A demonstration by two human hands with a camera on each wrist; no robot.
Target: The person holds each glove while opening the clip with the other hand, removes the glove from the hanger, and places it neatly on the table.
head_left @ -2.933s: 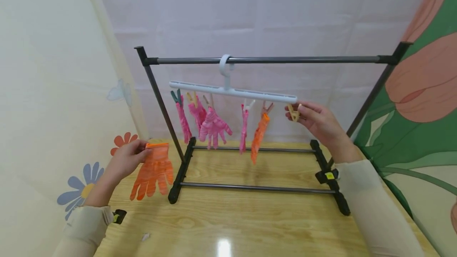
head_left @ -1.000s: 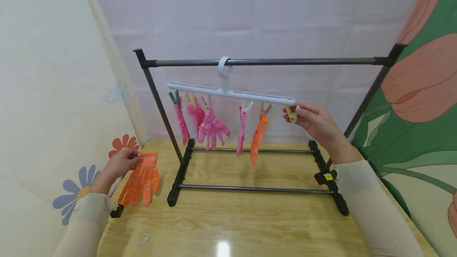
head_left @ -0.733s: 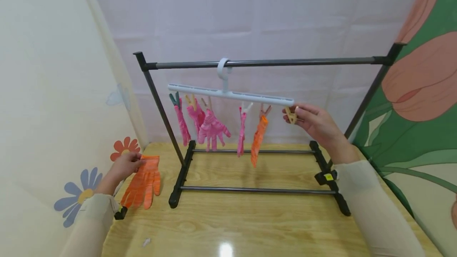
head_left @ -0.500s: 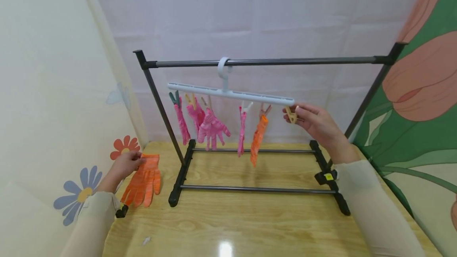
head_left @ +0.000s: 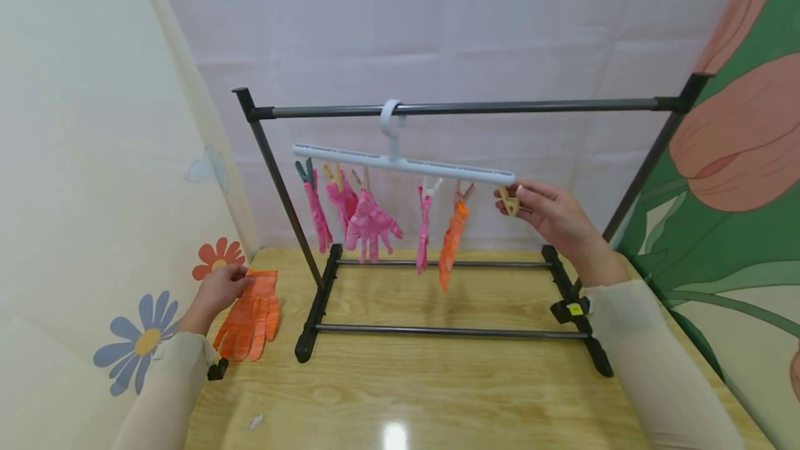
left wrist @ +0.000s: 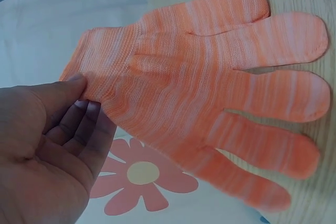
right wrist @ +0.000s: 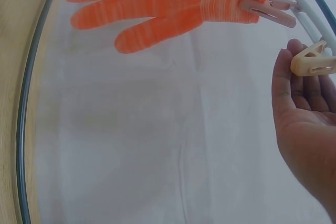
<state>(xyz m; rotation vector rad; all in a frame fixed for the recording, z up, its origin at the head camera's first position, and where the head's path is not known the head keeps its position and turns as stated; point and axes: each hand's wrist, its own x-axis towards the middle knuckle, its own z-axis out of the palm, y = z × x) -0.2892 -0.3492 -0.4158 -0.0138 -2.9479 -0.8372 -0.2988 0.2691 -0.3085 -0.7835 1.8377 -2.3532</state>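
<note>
Wooden table — left grip pinching orange glove

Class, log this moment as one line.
left hand: pinches orange glove on table | right hand: at yellow peg | rack: five gloves hung

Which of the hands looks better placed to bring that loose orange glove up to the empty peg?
Probably the left hand: it already pinches the orange glove by its cuff on the table. The right hand is at the beige peg on the hanger.
</note>
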